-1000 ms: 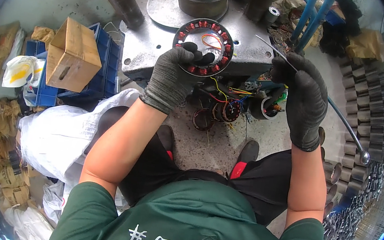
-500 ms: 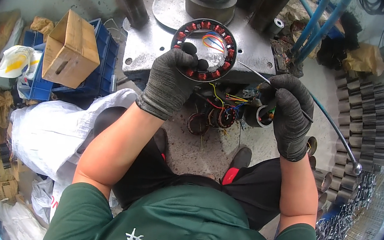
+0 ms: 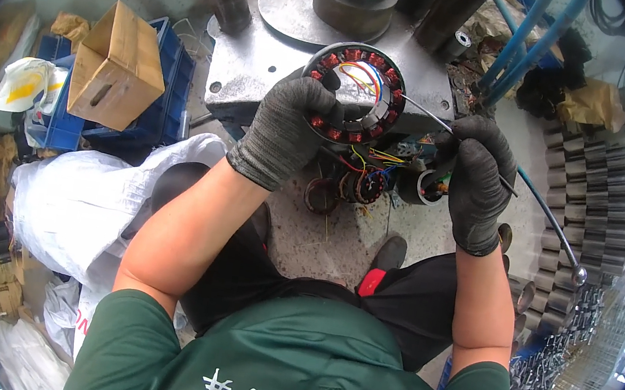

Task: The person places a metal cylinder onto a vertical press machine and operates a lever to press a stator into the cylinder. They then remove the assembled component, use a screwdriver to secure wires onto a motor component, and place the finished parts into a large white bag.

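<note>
My left hand (image 3: pixel 282 124), in a dark grey work glove, grips a motor stator (image 3: pixel 393 77) by its left side. The stator is a dark ring with red copper windings around its inside, held up above the front of a metal press bed. Thin coloured lead wires (image 3: pixel 361 75) show in its opening. Closed around a thin metal rod (image 3: pixel 427 114) is my right hand (image 3: pixel 479 189), gloved the same way. The rod's far tip meets the stator's right rim; whether it touches cannot be told.
Behind stands the press (image 3: pixel 266 70) with thick columns. Wound stators (image 3: pixel 361 187) with loose wires lie on the floor below. At left are a cardboard box (image 3: pixel 120 67), blue crates (image 3: pixel 172 90) and a white sack (image 3: pixel 74 203). A ball-ended lever (image 3: pixel 579 274) and stacked metal cylinders (image 3: pixel 615 203) stand right.
The stator and my left hand have shifted slightly right and down in view, and the ring is turned a little. My right hand still holds the rod by the rim.
</note>
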